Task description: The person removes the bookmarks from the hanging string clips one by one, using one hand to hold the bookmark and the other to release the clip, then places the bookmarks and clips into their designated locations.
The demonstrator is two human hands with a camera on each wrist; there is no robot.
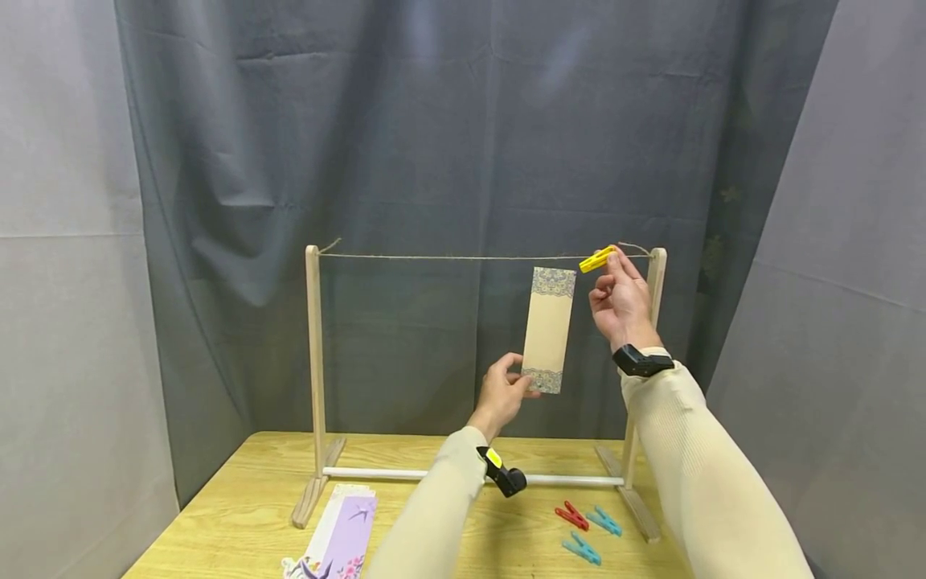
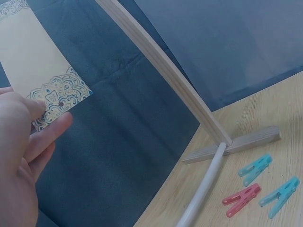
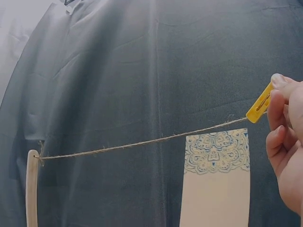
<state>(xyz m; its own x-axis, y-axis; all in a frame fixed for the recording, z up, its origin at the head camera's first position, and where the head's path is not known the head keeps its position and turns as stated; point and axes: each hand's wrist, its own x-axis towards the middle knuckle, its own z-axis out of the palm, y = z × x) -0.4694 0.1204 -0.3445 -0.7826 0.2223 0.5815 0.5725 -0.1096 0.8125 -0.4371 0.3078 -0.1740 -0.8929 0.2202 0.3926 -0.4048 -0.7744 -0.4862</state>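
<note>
A cream bookmark [image 1: 547, 330] with blue lace-like patterns at both ends stands upright, its top edge just below the string [image 1: 434, 257]. My left hand [image 1: 502, 394] pinches its lower end between thumb and fingers; a small hole shows there in the left wrist view. To the right, my right hand [image 1: 624, 297] pinches a yellow clothespin [image 1: 596, 259] by its rear end. In the right wrist view the clothespin [image 3: 259, 104] overlaps the string, a little right of the bookmark's top corner [image 3: 218, 151].
The string runs between two wooden posts [image 1: 315, 362] joined by a white rod [image 1: 376, 474]. On the table [image 1: 217, 515] lie a red clothespin [image 1: 572, 515] and two blue clothespins [image 1: 582, 548] at the right, and a stack of printed bookmarks [image 1: 347, 531] at the left.
</note>
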